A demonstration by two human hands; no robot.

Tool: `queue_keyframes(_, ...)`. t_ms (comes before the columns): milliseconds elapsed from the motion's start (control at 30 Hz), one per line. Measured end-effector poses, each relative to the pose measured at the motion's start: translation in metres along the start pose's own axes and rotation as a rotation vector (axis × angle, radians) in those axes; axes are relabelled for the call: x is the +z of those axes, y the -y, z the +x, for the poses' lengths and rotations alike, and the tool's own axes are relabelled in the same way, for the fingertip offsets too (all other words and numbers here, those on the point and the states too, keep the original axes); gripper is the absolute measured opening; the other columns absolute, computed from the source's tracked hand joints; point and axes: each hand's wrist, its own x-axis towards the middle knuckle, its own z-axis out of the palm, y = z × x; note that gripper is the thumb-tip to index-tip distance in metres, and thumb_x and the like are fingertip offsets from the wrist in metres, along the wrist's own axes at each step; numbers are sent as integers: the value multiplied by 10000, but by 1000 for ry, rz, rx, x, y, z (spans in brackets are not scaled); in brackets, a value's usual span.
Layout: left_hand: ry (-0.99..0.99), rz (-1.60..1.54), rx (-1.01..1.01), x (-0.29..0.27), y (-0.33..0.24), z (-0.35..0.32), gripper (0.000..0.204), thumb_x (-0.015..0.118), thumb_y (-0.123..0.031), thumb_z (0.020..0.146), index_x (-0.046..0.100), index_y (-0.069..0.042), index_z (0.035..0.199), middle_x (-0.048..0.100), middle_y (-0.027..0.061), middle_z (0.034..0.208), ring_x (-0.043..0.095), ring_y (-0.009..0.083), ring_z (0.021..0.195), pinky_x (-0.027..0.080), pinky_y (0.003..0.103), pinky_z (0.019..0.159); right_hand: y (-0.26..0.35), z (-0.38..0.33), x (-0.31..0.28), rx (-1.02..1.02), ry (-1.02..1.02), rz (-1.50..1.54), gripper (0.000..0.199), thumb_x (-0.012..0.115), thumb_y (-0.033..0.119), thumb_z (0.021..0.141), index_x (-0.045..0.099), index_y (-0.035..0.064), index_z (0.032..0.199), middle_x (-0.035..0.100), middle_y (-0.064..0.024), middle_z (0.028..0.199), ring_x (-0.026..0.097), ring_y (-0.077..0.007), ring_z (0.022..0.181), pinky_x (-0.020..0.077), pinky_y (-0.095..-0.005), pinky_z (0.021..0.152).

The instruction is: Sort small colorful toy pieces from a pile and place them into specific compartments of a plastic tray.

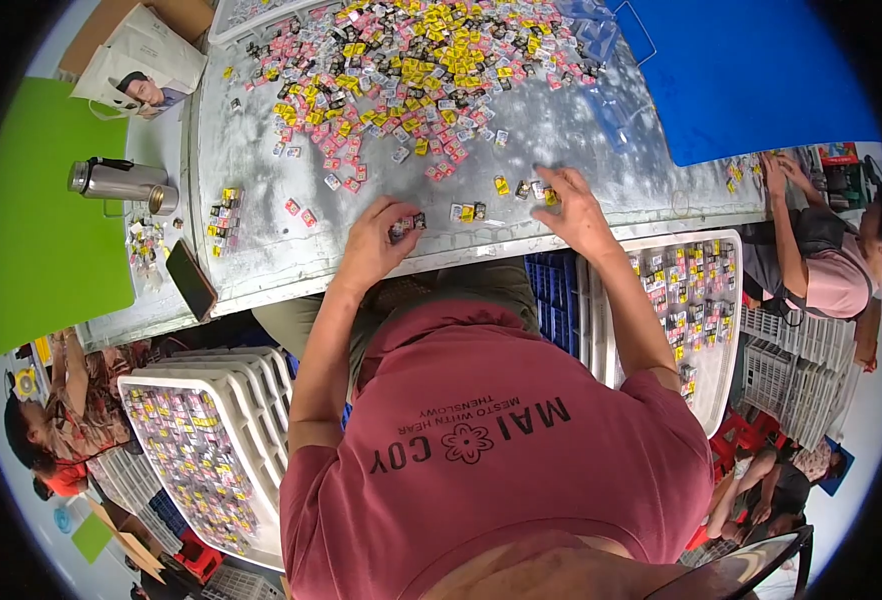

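My left hand (372,240) is closed around a short row of small dark and pale rectangular pieces (408,227), just above the table's near edge. Farther right, my right hand (575,208) curls its thumb and fingers about a small yellow piece (551,196), partly hidden by them. Dark pieces (524,189) lie against those fingertips. Between my hands rests a short row of white, yellow and black pieces (468,212); a lone yellow one (502,186) is beyond it. A large heap of yellow, pink, black and white pieces (431,75) spreads over the far table.
On the left are a steel flask (121,182), a phone (191,282), a block of joined pieces (225,222) and a tote bag (151,70). Filled white trays stand at lower left (261,505) and right (729,330). A blue board (761,75) covers the far right. Other people work on both sides.
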Motion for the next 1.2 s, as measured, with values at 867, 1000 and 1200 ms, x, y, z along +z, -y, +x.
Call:
queue_keyframes(867, -60, 225, 385, 38, -14, 89, 260, 787, -145, 818, 718, -88, 1063, 665, 92, 1035, 689, 301, 888, 571, 406, 768, -2, 23, 24, -113, 107, 25, 405, 802, 205, 857, 718, 143, 1248, 588, -108, 1172, 657, -305, 996, 541, -413, 864)
queue_keyframes(1000, 167, 218, 318, 53, -17, 112, 224, 772, -164, 806, 703, -94, 1007, 669, 98, 1043, 680, 324, 960, 567, 430, 820, -4, 22, 27, -50, 77, 43, 386, 799, 186, 857, 723, 133, 1232, 594, -119, 1169, 662, -327, 997, 542, -419, 861)
queue_keyframes(1200, 235, 214, 352, 61, -17, 121, 249, 756, -136, 788, 700, -85, 1026, 656, 102, 1029, 671, 318, 979, 555, 431, 852, 0, 22, 23, -58, 74, 79, 387, 797, 148, 850, 721, 124, 1228, 599, -128, 1168, 664, -335, 995, 544, -426, 851)
